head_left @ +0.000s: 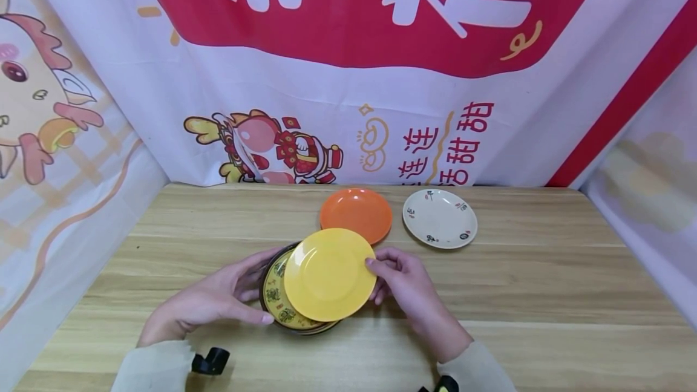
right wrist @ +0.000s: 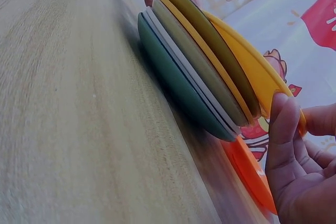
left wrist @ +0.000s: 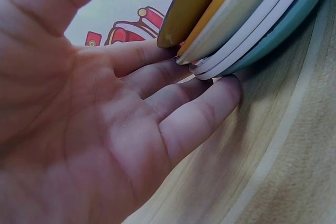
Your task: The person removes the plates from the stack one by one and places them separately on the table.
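My right hand [head_left: 407, 283] pinches the right rim of a yellow plate [head_left: 329, 274], thumb on top and fingers beneath. The plate is tilted, its left part over a stack of plates. On top of that stack lies a yellow patterned plate [head_left: 274, 296] with a dark rim, partly covered. Below it, the right wrist view shows an orange-yellow edge, paler edges and a green plate [right wrist: 170, 85] at the bottom. At the stack's left side is my left hand [head_left: 220, 295], its fairly straight fingers [left wrist: 202, 119] touching the plate edges and its thumb near the front rim.
Behind the stack an orange plate [head_left: 356, 213] lies on the wooden table [head_left: 533, 283]. To its right is a white plate [head_left: 440, 219] with small dark and red marks. A printed cloth [head_left: 305, 89] hangs along the table's back edge, with more cloth on both sides.
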